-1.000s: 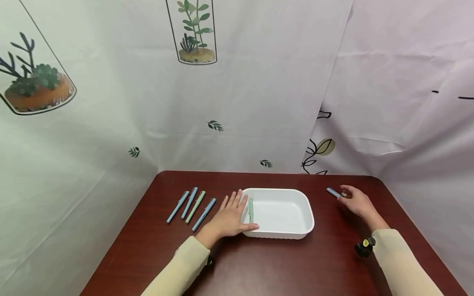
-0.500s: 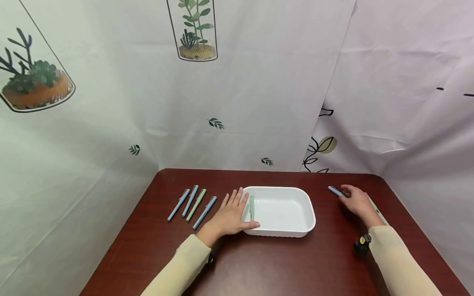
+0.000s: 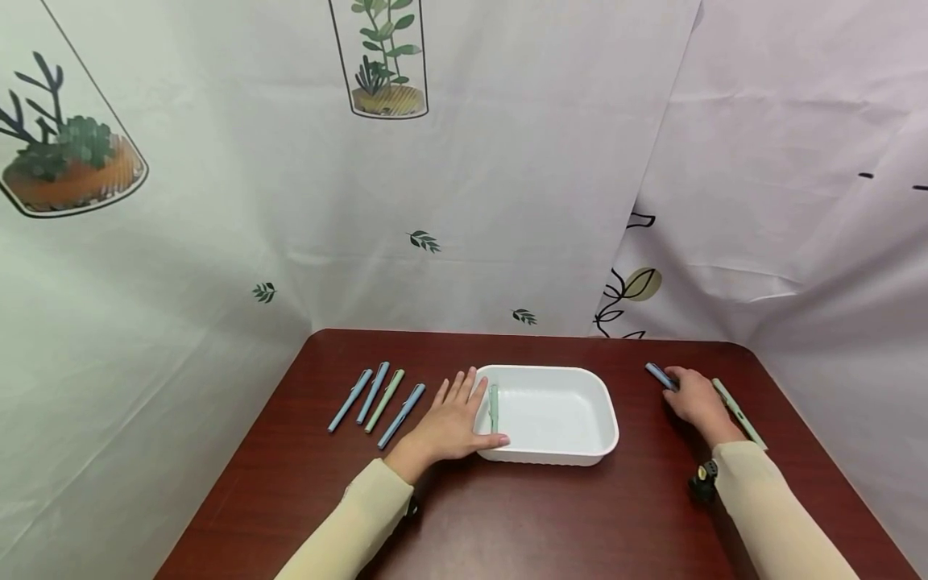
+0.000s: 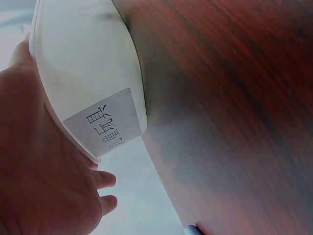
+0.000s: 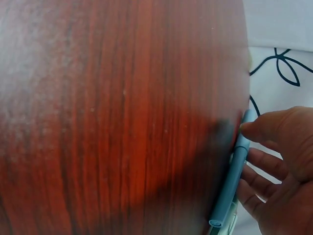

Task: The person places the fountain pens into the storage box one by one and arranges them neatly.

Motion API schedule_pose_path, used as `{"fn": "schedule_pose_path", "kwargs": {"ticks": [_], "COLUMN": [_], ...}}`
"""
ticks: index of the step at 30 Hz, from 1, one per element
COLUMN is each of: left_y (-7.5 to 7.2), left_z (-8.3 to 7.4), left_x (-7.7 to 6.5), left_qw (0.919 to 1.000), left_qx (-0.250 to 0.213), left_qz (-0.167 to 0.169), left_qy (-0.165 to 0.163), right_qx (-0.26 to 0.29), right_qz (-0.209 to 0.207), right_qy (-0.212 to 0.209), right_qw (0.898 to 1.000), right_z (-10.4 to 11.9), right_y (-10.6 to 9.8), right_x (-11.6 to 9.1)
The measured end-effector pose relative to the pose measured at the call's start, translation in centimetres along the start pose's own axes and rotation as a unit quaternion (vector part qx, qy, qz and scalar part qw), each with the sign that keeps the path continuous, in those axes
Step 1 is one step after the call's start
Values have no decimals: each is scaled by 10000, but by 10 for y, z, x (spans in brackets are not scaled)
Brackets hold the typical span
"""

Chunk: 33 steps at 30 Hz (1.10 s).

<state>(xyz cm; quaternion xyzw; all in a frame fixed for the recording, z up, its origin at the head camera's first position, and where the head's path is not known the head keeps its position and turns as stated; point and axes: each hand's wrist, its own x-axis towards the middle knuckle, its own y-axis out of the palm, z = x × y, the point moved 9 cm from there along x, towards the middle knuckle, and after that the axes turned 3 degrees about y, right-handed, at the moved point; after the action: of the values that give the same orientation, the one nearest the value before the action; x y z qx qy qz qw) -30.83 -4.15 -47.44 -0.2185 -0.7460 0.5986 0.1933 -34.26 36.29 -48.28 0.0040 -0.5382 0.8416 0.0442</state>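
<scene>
Apparently, a pick-up step is being worked: well right of the white tray, a blue pen is being pinched by the right hand, the thumb being laid on one side and the fingers being curved behind. Whether the pen is being raised or only gripped in place cannot be told.

Left hand: fingers being spread wide, nothing being grasped. The tray's left end is being touched and partly covered by it, the thumb being laid over the near-left corner. Probably the tray is being steadied.

Inside the tray, a pale green pen is being kept along the left wall, the floor right of it being left bare. Left of the tray, four more pens are being held in a loose slanting row, three blue, one green. Right of the tray, past the right hand, an outer green pen is being seen just beside the wrist.

Next move, as judged: a firm pinch and a clean lift are being called for, without the outer green pen being nudged.

Room: between the tray and the blue pen, a broad strip of bare tabletop is being offered. Beyond the tray, only a narrow band is being left before the far edge, where a printed cloth is being hung.
</scene>
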Motion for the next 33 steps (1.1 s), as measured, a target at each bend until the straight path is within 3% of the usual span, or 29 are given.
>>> {"fn": "schedule_pose_path", "kwargs": {"ticks": [16,33], "left_y": [3,1], "left_z": [0,-1], "left_x": [1,0], "left_qw": [10000,9999], "left_qx": [41,83], "left_qz": [13,48], "left_qy": [-15,-37], "right_qx": [-285,653], "right_qz": [150,28], "right_qy": [213,599], "right_qw": [9993,9961], "right_z": [1,-5], "right_y": [1,-6], "right_x": [4,0]}}
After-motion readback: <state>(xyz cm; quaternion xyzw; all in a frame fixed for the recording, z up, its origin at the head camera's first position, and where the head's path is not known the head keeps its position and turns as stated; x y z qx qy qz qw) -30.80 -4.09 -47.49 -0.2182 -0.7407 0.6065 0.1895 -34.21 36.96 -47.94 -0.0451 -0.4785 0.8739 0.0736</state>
